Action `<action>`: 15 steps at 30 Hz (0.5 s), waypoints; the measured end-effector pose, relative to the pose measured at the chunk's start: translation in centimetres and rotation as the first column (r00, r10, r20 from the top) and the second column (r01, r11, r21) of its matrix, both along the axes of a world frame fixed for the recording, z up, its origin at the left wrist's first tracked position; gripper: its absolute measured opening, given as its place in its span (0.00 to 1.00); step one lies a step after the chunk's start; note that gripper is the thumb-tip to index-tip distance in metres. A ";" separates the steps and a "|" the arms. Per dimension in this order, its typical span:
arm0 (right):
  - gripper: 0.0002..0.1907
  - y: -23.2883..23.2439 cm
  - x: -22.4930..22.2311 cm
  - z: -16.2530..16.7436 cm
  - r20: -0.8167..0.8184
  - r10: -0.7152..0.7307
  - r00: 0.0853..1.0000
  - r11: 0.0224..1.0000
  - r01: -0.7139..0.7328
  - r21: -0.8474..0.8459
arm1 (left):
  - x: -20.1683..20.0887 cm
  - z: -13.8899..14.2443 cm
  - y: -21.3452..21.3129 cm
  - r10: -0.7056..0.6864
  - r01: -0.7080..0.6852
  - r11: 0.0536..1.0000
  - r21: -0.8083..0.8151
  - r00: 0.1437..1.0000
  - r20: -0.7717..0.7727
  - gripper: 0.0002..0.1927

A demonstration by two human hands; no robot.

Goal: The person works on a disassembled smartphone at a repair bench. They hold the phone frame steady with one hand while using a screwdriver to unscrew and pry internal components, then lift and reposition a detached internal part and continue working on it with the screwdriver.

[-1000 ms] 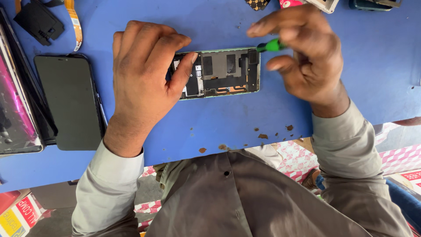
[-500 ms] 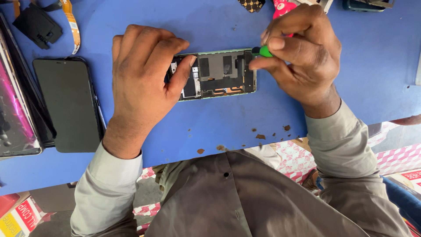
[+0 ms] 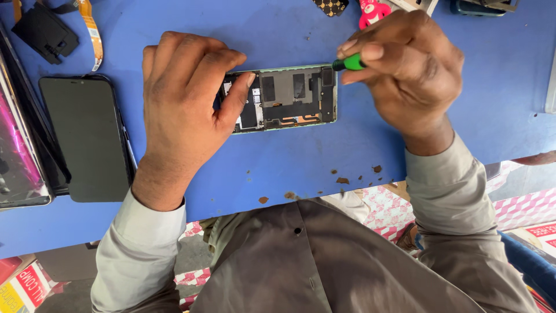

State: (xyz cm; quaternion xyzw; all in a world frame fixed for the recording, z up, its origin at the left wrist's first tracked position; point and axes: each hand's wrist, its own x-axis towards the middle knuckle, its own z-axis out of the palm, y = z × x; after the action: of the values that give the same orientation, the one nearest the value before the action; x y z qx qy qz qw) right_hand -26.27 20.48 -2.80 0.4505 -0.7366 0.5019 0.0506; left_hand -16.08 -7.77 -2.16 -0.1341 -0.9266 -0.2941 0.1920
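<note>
An opened phone [image 3: 284,98] lies flat on the blue worktop [image 3: 278,156], back cover off, boards and cables bare. The left hand [image 3: 185,110] presses down over the phone's left end, fingers curled over the far edge and the thumb on the near rim, so its grip is a flat clamp on the phone. The right hand [image 3: 405,72] is closed tight around a green screwdriver [image 3: 349,62], whose tip meets the phone's upper right corner.

Risks, as I judge them: the driver comes in at a low slant, so it could cam out of a screw head and skid across the exposed board or the copper flex just left of it. If the left hand eases, the phone may swivel on the smooth worktop. A freed screw could roll off the worktop's near edge, which runs close below the phone. A dark spare phone [image 3: 87,139] lies well left of the opened one, near the left wrist, and a sweep of that arm could knock it.
</note>
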 end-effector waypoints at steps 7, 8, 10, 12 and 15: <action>0.30 0.0 0.2 0.0 0.046 0.055 0.997 0.998 -0.055 0.006 | 0.0 -0.1 0.0 -0.009 0.009 1.000 -0.002 1.000 0.000 0.10; 0.30 -0.3 0.0 -0.2 0.011 0.034 0.999 0.999 -0.034 -0.003 | 0.0 -0.1 0.0 -0.008 0.008 1.000 -0.004 1.000 0.002 0.10; 0.30 -0.5 0.0 -0.4 -0.022 0.001 1.000 1.000 -0.002 -0.015 | 0.0 -0.1 0.0 -0.005 0.005 1.000 -0.007 1.000 0.007 0.10; 0.30 -0.4 0.0 -0.2 -0.009 -0.002 1.000 1.000 0.002 -0.005 | 0.0 -0.1 -0.1 -0.002 0.002 1.000 -0.010 1.000 0.000 0.10; 0.30 0.2 0.4 0.3 0.063 0.037 0.997 0.999 -0.038 0.018 | -0.1 -0.1 -0.1 0.001 -0.001 1.000 -0.009 1.000 -0.007 0.10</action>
State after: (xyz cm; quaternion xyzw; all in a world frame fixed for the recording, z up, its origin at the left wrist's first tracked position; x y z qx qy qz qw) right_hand -25.91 20.69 -2.47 0.4489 -0.7339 0.5096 0.0139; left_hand -16.13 -7.91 -2.24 -0.1356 -0.9274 -0.2894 0.1946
